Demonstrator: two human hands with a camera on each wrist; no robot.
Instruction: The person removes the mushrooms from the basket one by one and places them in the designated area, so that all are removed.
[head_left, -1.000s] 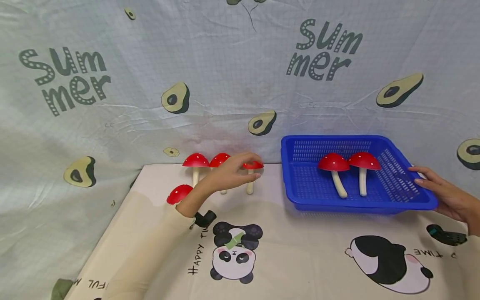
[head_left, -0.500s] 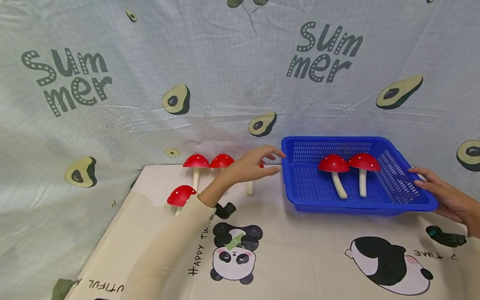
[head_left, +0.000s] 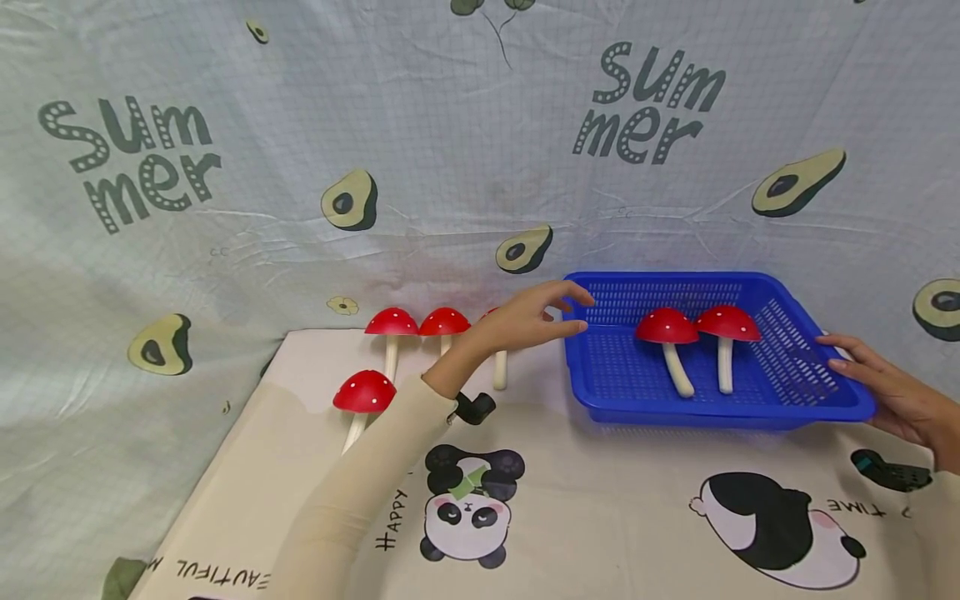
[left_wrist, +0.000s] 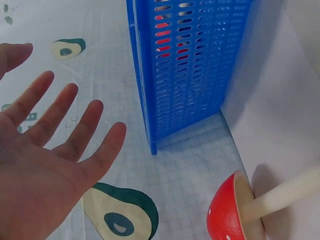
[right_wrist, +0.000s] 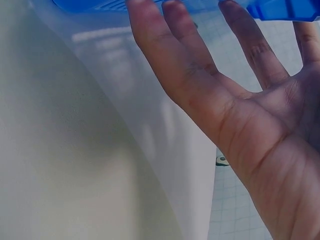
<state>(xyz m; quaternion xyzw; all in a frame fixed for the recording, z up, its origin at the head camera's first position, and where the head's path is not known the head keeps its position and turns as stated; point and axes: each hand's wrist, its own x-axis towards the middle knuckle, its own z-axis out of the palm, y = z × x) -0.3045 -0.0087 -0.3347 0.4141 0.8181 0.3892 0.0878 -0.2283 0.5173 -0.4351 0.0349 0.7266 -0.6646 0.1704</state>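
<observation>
From the head view, my left hand [head_left: 528,321] hangs spread and empty at the near left corner of the blue basket [head_left: 600,398], holding nothing. Behind it one toy mushroom [head_left: 498,367] stands upright on the worktop [head_left: 600,508], its cap hidden by my hand. Two more mushrooms [head_left: 392,325] stand in a row to its left, and another mushroom [head_left: 363,393] leans nearer to me. Two mushrooms [head_left: 667,329] lie inside the basket, caps toward the back wall. My right hand [head_left: 888,392] rests with straight fingers against the basket's right rim, I judge to keep it from sliding.

At my left wrist, my palm [left_wrist: 45,165] is wide open, fingers apart, just short of the basket's slotted wall [left_wrist: 185,75]; a red cap [left_wrist: 227,210] on its stem sits low at the right.

At my right wrist, my fingers [right_wrist: 200,65] are flat and extended, tips touching the blue rim [right_wrist: 280,9].
</observation>
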